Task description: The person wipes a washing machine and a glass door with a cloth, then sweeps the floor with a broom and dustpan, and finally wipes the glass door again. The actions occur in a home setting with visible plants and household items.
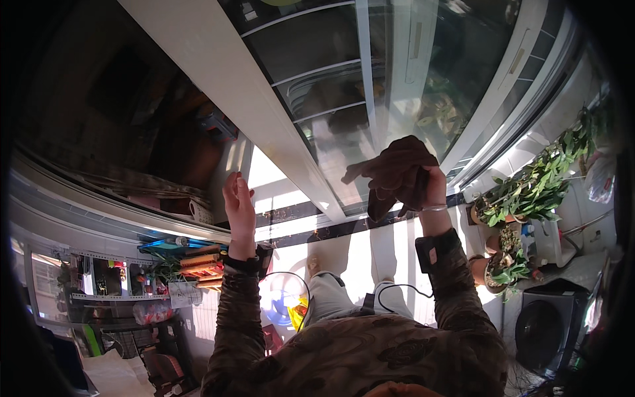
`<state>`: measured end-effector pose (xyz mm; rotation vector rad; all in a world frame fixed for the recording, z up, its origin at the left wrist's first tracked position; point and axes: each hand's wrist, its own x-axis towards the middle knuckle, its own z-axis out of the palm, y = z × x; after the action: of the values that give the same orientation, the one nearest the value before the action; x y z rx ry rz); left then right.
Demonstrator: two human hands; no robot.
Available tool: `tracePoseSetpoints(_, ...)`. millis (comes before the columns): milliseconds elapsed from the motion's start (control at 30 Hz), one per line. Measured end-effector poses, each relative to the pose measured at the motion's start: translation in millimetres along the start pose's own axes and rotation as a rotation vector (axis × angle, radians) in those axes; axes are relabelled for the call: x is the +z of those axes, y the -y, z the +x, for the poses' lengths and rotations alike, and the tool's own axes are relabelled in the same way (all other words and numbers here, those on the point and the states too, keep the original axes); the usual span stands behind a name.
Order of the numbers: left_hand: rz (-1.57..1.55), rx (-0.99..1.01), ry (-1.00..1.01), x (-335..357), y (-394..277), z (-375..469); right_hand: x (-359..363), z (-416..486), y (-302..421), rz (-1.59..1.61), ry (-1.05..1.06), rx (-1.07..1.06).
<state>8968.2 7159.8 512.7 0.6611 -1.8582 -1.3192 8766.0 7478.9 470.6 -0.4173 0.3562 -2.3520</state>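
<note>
In front of the glass sliding door (342, 114), my right hand (436, 187) grips a crumpled dark brown cloth (404, 166). Part of the cloth hangs below the fingers, and a loose end sticks out to the left. My left hand (239, 211) is raised and holds nothing, its fingers extended upward. It is beside the dark doorway opening, left of the door's pale frame (223, 74). Whether the cloth touches the glass, I cannot tell.
Potted plants (521, 198) line the right side, above a black loudspeaker (550, 322). Stacked wooden pieces (203, 268) and a shelf rack (119, 297) stand at left. A blue basin (280, 305) and a yellow bag (297, 313) are by my legs. The door's floor track (297, 231) crosses ahead.
</note>
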Motion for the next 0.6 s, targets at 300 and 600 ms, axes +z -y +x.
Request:
tracePoseSetpoints(300,-0.107,0.759,0.301,45,-78,160,134,184,47,-1.955,-0.38,-1.672)
tracePoseSetpoints(600,-0.221,0.621,0.2,64,-66,158,78,164,-198,-1.721,-0.62,-1.298)
